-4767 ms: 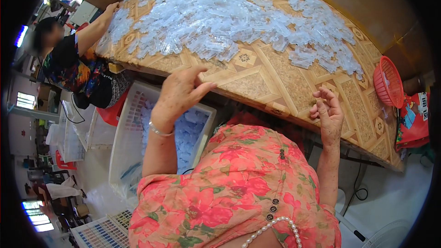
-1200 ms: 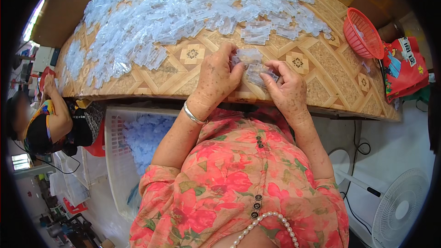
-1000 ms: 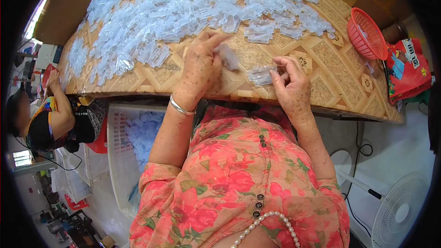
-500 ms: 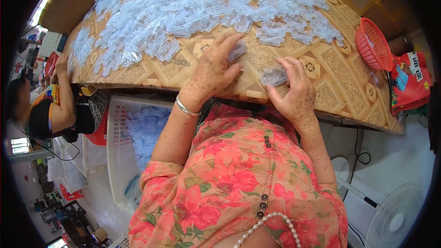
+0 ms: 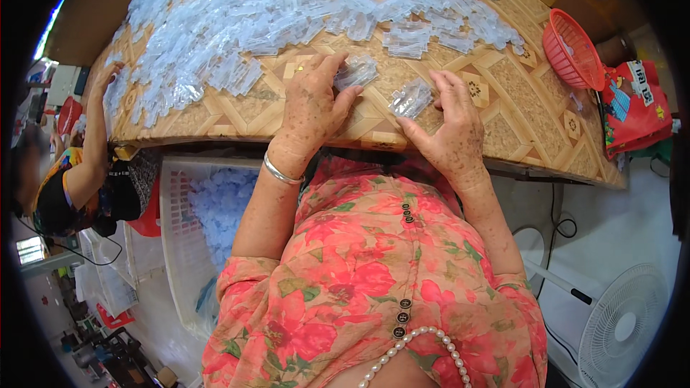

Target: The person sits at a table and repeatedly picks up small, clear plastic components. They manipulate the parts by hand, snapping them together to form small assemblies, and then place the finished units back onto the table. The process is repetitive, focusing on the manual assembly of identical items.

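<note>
Clear, flat plastic strips (image 5: 412, 99) are bordered by left hand (image 5: 314, 103) and right hand (image 5: 456, 128), both loosely spread; light fingertip pressure is probably best applied.

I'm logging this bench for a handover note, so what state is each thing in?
Left hand: thumb and fingers parted at a clump; grip unclear
Right hand: open, beside another clump
Left clump: bunched, clear pieces
Right clump: bunched, on the table
Pile: loose, spread out
Basket: a few pieces inside
Crate: holding many bluish pieces
Fan: spinning or still, cannot tell
</note>
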`<move>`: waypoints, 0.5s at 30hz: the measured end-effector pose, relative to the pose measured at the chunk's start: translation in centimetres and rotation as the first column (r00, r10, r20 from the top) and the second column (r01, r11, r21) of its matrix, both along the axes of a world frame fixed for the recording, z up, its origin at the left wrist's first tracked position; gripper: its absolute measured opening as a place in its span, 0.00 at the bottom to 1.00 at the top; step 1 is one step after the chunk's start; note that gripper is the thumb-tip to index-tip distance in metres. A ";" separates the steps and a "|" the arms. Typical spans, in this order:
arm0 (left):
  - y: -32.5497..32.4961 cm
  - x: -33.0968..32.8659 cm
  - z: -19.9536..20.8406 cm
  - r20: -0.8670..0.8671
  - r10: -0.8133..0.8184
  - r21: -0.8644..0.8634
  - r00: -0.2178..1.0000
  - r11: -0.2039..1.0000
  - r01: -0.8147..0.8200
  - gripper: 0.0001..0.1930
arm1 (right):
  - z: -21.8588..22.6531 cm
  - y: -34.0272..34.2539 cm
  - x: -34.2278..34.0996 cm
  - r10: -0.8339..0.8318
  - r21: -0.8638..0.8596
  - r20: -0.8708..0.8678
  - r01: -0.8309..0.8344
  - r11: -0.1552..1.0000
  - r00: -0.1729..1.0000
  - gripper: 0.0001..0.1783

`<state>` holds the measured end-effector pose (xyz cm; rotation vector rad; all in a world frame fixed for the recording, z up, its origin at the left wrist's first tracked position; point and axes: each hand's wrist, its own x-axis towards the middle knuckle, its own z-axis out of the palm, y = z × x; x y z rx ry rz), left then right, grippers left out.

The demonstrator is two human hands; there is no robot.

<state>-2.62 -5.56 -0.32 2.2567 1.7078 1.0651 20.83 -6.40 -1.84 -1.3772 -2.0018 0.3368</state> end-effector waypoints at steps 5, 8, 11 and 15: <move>0.2 0.5 -0.3 0.035 -0.008 -0.022 0.999 1.000 0.009 0.25 | 0.0 0.2 0.4 -0.017 -0.021 0.045 0.018 1.000 0.999 0.46; 0.3 1.0 -0.4 0.057 -0.030 -0.030 0.998 0.999 0.032 0.25 | 0.4 0.3 0.1 -0.001 -0.046 0.055 0.004 0.999 0.998 0.44; -0.1 1.6 -0.3 0.080 -0.055 -0.048 0.995 0.997 0.059 0.23 | 0.9 0.3 -0.1 -0.006 -0.106 0.021 0.008 0.994 1.000 0.41; -0.1 2.5 -0.5 0.089 -0.073 -0.014 0.993 0.997 0.074 0.20 | 1.8 -0.3 -0.2 -0.069 -0.268 -0.076 0.046 0.962 0.995 0.41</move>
